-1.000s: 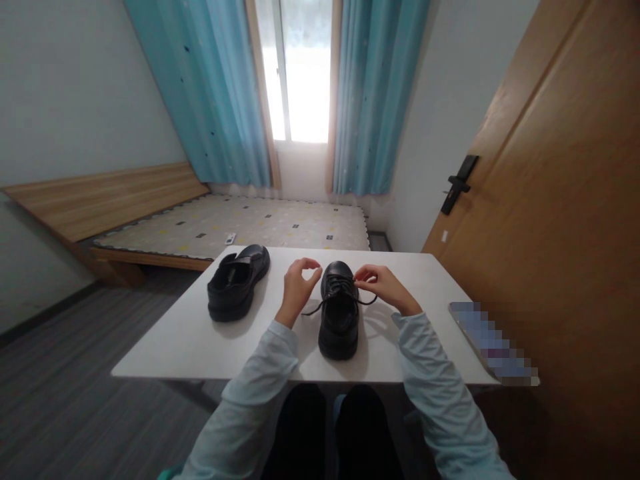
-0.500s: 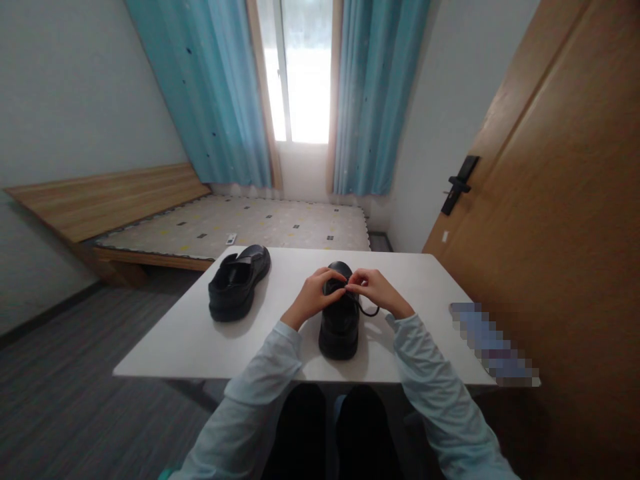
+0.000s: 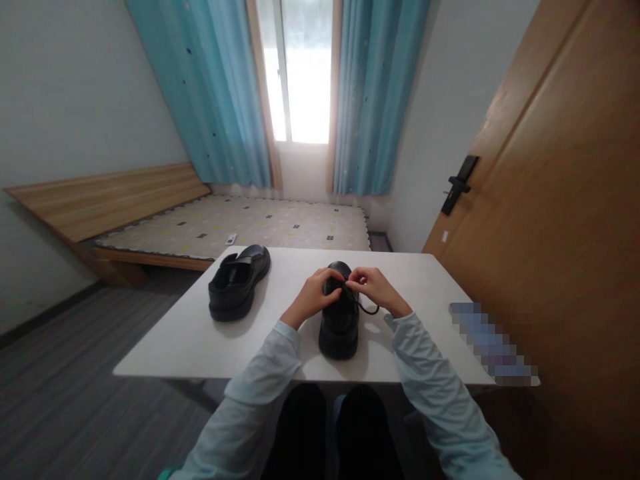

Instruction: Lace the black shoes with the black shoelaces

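Observation:
A black shoe (image 3: 339, 337) stands on the white table in front of me, heel toward me. My left hand (image 3: 317, 292) is at its left side, with thumb and fingers curved over the lacing area; whether they pinch anything is too small to tell. From the right, my right hand (image 3: 371, 285) pinches the black shoelace (image 3: 369, 311) near the top of the shoe, and a loop of it hangs at the shoe's right side. Another black shoe (image 3: 233, 291) rests on the table at the left, untouched.
The white table (image 3: 170, 347) carries a blurred bluish flat item (image 3: 493, 343) at its right edge. Behind it are a bed (image 3: 280, 223) with a small white object (image 3: 231, 239) on it, and curtains. A wooden door (image 3: 565, 200) stands at the right.
My left thumb has shifted slightly away from my right fingertips, leaving a small gap. Both shoes have stayed where they were.

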`<action>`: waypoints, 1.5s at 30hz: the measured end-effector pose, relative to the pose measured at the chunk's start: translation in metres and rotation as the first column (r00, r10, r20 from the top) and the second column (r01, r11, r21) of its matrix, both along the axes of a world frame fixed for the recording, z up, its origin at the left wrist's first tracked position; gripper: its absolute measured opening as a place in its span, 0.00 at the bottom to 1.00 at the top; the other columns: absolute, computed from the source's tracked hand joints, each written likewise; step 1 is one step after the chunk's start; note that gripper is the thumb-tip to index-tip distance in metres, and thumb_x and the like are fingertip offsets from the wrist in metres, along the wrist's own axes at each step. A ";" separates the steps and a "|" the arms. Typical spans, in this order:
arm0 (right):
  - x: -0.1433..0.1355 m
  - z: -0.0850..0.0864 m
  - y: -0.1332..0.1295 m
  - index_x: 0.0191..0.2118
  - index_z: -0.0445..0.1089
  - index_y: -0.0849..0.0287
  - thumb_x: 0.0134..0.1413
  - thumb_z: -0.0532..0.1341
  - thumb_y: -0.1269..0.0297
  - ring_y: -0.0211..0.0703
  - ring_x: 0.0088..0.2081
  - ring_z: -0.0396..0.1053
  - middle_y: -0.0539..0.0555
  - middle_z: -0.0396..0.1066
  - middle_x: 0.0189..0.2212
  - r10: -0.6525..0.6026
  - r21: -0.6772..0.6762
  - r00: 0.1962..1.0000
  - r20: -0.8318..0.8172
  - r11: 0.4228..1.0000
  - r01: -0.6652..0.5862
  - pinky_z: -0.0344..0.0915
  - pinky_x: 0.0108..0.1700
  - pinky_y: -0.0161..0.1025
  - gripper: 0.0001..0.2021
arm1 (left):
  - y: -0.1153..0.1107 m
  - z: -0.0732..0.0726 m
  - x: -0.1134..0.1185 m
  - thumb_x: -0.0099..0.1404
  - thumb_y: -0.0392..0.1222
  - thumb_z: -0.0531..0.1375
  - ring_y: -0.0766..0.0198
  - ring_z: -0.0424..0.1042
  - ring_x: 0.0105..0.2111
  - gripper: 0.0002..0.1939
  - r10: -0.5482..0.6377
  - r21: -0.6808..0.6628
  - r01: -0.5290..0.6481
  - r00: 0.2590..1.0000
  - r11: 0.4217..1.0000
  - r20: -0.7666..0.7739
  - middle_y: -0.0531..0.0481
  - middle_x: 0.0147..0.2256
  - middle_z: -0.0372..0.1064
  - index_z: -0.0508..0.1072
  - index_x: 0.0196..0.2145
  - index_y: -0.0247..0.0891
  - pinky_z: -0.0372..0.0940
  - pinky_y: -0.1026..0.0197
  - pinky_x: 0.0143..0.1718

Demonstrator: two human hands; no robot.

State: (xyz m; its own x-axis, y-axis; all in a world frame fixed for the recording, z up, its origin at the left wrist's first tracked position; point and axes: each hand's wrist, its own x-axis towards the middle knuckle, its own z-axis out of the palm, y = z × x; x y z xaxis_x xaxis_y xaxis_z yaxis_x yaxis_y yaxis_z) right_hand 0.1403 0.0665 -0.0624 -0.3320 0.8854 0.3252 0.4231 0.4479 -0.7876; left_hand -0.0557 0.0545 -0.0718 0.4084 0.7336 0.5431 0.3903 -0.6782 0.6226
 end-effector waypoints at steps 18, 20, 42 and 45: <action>-0.005 0.004 -0.001 0.25 0.65 0.60 0.43 0.64 0.60 0.36 0.26 0.63 0.49 0.67 0.22 0.020 -0.115 0.988 -0.155 0.993 -0.039 0.59 0.28 0.35 0.10 | 0.001 0.001 -0.001 0.55 0.33 0.59 0.57 0.69 0.43 0.11 0.007 0.010 -0.007 1.000 1.000 -0.022 0.48 0.39 0.71 0.69 0.38 0.38 0.62 0.55 0.48; -0.005 0.007 -0.004 0.26 0.65 0.60 0.43 0.64 0.61 0.36 0.26 0.64 0.48 0.67 0.23 0.043 -0.147 0.981 -0.190 0.987 -0.071 0.59 0.29 0.35 0.10 | 0.000 0.001 -0.001 0.55 0.33 0.59 0.58 0.69 0.43 0.10 0.008 0.006 -0.008 1.000 1.000 -0.025 0.48 0.39 0.71 0.69 0.38 0.38 0.62 0.55 0.48; 0.011 0.027 -0.019 0.30 0.66 0.58 0.39 0.69 0.66 0.37 0.28 0.70 0.46 0.69 0.25 0.005 -0.169 0.790 -0.613 0.976 -0.137 0.67 0.38 0.40 0.12 | 0.001 -0.001 -0.005 0.56 0.33 0.59 0.58 0.69 0.43 0.10 0.004 -0.014 -0.005 1.000 1.000 -0.022 0.48 0.39 0.70 0.70 0.38 0.39 0.62 0.55 0.48; 0.012 0.030 -0.021 0.30 0.67 0.58 0.39 0.69 0.67 0.36 0.26 0.69 0.45 0.68 0.23 -0.023 -0.173 0.755 -0.655 0.977 -0.121 0.69 0.36 0.40 0.11 | 0.001 -0.002 -0.006 0.56 0.34 0.59 0.58 0.69 0.43 0.10 0.003 -0.019 -0.004 1.000 1.000 -0.016 0.48 0.40 0.70 0.70 0.38 0.39 0.62 0.55 0.48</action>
State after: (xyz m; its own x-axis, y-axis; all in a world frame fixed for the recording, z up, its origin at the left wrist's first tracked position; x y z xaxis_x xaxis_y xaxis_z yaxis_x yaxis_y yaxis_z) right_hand 0.1519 0.0459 -0.0328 -0.1480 0.9413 0.3035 -0.2423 0.2630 -0.9339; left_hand -0.0615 0.0555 -0.0740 0.4146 0.7454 0.5220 0.4029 -0.6647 0.6292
